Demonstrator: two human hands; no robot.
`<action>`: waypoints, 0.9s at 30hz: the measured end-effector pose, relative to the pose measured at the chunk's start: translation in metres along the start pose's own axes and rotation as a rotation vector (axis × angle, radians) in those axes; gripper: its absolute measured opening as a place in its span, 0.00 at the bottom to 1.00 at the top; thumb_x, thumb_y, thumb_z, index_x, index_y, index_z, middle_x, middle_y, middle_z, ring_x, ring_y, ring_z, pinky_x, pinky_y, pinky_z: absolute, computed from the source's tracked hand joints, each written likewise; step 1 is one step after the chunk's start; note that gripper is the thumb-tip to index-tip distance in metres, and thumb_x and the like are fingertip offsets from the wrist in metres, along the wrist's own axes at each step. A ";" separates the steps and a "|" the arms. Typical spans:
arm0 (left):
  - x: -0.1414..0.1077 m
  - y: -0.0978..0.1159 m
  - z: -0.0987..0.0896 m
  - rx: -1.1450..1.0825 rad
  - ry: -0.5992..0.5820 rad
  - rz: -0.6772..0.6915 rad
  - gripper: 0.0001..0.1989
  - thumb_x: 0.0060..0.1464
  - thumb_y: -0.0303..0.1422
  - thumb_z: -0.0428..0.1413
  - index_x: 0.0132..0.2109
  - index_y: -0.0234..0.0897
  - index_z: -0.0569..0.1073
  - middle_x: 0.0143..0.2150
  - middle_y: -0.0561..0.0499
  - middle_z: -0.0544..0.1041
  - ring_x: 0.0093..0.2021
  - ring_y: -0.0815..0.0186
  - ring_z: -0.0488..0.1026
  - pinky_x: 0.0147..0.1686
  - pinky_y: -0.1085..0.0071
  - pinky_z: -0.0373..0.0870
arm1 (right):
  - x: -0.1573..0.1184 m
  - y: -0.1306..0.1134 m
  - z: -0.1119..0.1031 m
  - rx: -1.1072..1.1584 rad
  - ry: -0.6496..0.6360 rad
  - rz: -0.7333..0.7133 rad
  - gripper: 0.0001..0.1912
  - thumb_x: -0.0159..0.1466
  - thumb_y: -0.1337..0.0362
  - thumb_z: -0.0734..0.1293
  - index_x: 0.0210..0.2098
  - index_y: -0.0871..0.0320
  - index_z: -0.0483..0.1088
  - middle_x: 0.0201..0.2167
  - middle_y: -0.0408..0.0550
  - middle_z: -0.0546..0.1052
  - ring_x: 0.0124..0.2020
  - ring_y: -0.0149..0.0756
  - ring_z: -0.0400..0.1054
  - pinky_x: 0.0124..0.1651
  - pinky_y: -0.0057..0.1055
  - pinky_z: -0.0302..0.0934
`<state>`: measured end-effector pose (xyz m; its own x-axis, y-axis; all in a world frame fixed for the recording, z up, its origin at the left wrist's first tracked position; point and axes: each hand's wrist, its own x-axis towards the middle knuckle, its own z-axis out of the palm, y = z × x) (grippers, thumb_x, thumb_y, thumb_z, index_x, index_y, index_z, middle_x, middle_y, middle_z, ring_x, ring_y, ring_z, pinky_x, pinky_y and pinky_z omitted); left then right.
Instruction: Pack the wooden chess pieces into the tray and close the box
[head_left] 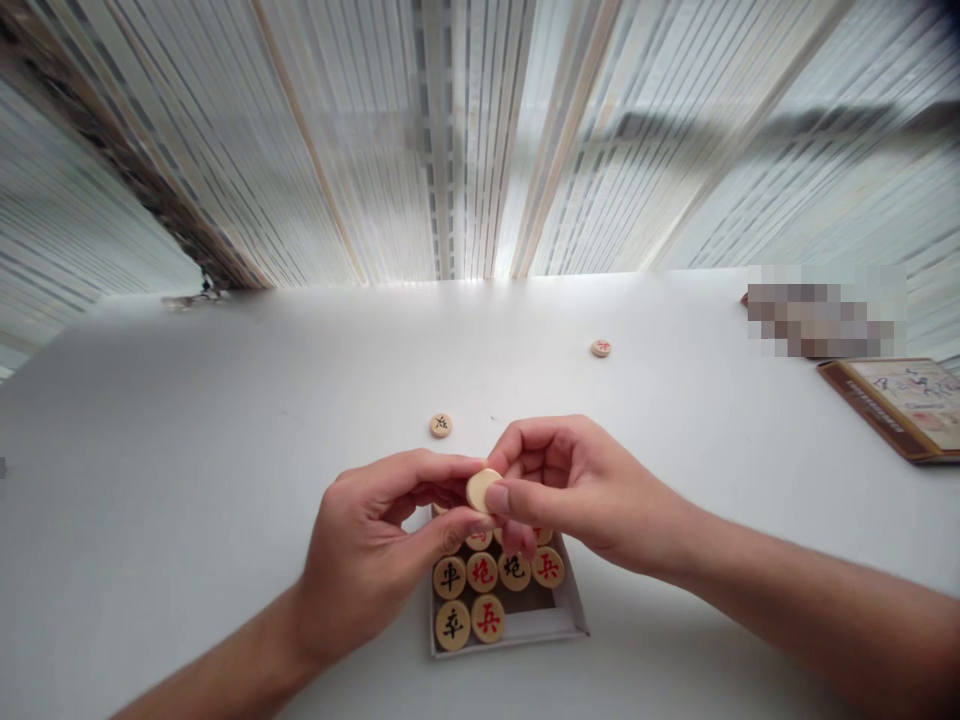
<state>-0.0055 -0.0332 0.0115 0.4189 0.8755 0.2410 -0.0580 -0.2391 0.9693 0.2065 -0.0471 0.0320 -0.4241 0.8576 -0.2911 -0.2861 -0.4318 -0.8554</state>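
Note:
Between my two hands is a round wooden xiangqi piece [482, 491], its blank pale side toward me. My left hand [390, 530] pinches it from the left with fingertips and thumb. From the right, my right hand [566, 490] grips the same piece, its thumb across the face. Below them lies an open white box [536, 626] with several pieces in rows, marked in red or black. Its front row holds a black-marked piece [452, 624] and a red-marked piece [488, 619], with bare box floor to their right. My hands hide the box's far part.
Just beyond my hands a black-marked piece [441, 425] lies on the white table [225, 430]. Farther back right lies a red-marked piece [601, 348]. A brown-edged printed box lid [900, 405] and a blurred-out item [825, 315] are at the right. Curtains [480, 140] hang behind.

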 end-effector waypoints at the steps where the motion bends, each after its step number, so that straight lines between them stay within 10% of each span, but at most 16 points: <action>1: 0.000 0.000 0.000 0.006 0.000 0.002 0.20 0.56 0.18 0.71 0.49 0.48 0.88 0.40 0.58 0.90 0.37 0.72 0.87 0.43 0.85 0.83 | 0.000 0.000 0.000 -0.003 0.002 0.002 0.17 0.54 0.64 0.87 0.32 0.63 0.78 0.21 0.45 0.82 0.22 0.27 0.75 0.26 0.18 0.71; 13: 0.002 0.004 0.002 -0.159 -0.003 -0.107 0.15 0.55 0.22 0.74 0.47 0.45 0.89 0.38 0.54 0.90 0.36 0.69 0.87 0.40 0.82 0.84 | -0.010 -0.004 0.004 -0.016 0.040 -0.066 0.16 0.54 0.66 0.86 0.36 0.63 0.80 0.25 0.46 0.84 0.24 0.31 0.79 0.27 0.21 0.74; 27: 0.000 0.001 0.003 -0.005 -0.130 -0.059 0.10 0.67 0.34 0.64 0.39 0.34 0.88 0.30 0.48 0.85 0.31 0.68 0.79 0.34 0.78 0.77 | -0.021 0.022 -0.003 -0.666 0.192 -0.715 0.05 0.69 0.68 0.76 0.44 0.60 0.85 0.33 0.49 0.84 0.31 0.33 0.78 0.33 0.27 0.73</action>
<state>-0.0027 -0.0348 0.0125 0.5352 0.8263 0.1754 -0.0341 -0.1863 0.9819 0.2114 -0.0737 0.0180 -0.1767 0.9109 0.3729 0.1457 0.3989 -0.9053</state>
